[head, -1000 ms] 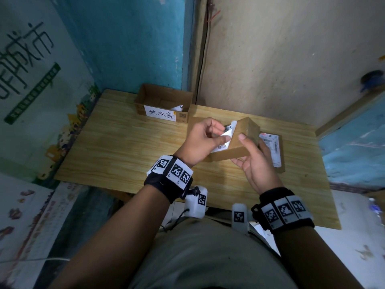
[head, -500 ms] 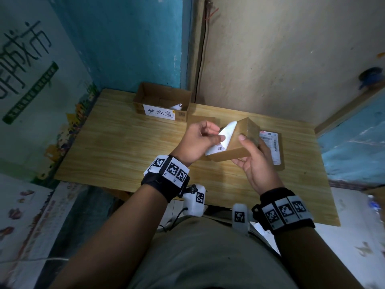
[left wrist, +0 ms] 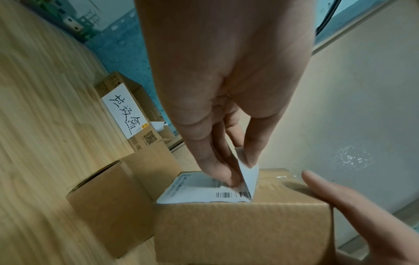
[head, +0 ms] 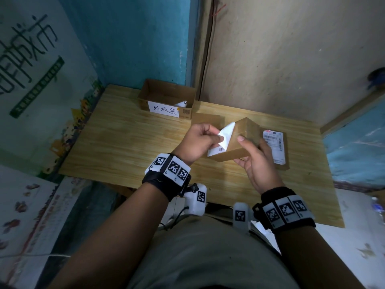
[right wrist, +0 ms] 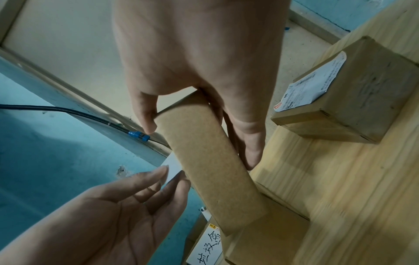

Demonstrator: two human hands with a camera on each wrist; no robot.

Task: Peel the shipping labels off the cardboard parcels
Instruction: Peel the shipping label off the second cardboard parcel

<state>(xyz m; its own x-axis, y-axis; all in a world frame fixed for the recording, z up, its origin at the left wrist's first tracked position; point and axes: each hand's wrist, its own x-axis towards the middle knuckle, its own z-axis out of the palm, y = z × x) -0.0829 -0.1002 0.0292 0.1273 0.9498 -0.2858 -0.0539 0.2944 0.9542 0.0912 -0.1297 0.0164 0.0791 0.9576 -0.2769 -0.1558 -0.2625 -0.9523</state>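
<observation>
A small cardboard parcel (head: 239,147) is held tilted above the table. My right hand (head: 249,151) grips it, thumb on the top face and fingers underneath, as the right wrist view shows (right wrist: 199,141). My left hand (head: 218,138) pinches the lifted corner of the white shipping label (head: 226,133) between thumb and fingers. About half of the label (left wrist: 204,188) still sticks to the parcel (left wrist: 244,229), barcode up, while the flap stands curled in my left hand (left wrist: 240,172). A second parcel (head: 286,151) with its label (head: 274,146) lies to the right.
An open cardboard box (head: 166,97) with a handwritten tag stands at the table's back, a curled label inside. A plain closed parcel (head: 206,119) sits just behind my hands. The wooden table (head: 125,142) meets walls at the back and left.
My left hand has pulled the label further off, toward the left. More bare cardboard shows on the parcel's top. The right hand keeps its hold.
</observation>
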